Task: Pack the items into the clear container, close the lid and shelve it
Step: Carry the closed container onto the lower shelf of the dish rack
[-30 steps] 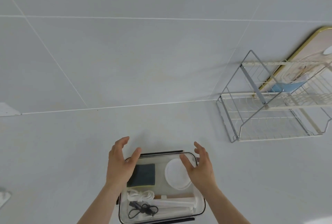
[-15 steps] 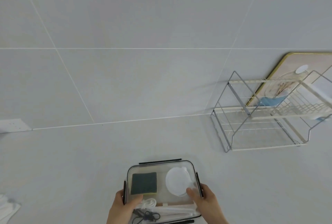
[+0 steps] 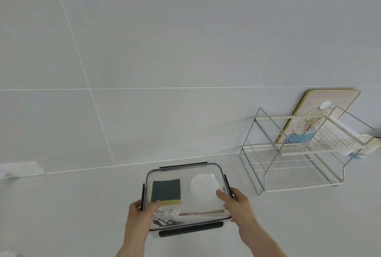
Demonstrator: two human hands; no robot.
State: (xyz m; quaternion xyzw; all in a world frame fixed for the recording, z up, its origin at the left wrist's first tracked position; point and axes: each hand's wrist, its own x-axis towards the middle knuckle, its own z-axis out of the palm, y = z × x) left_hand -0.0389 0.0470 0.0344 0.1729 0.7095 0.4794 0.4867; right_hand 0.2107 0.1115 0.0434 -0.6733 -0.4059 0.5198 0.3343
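Clear container (image 3: 185, 195) held level between both hands, lid on, long axis running left to right across the view, black clips showing on its far, near, left and right edges. Left hand (image 3: 140, 215) clamped on the left end, thumb lying over the lid near the sponge. Right hand (image 3: 237, 205) clamped on the right end, thumb pressed on the lid beside the round white lid (image 3: 204, 186) inside. Dark green sponge (image 3: 166, 190) with a yellow underside lying flat in the left half; coiled white cable (image 3: 170, 212), a black cable (image 3: 167, 222) and a wooden-handled tool (image 3: 204, 212) packed along the near side.

Pale grey countertop (image 3: 72, 205) below, meeting a wall (image 3: 165, 50) of large grey tiles with thin white grout lines. White socket plate (image 3: 20, 169) low on the wall at far left. Two-tier wire rack (image 3: 299, 157) well off to the right, a gold-edged board (image 3: 329, 104) leaning behind it against the wall.

Against half a second back: container higher in view and nearer the wall line, hands further up its sides, more of the forearms visible. Rack showing larger and fuller at right. A full second back, hands spread above the lid, not gripping.
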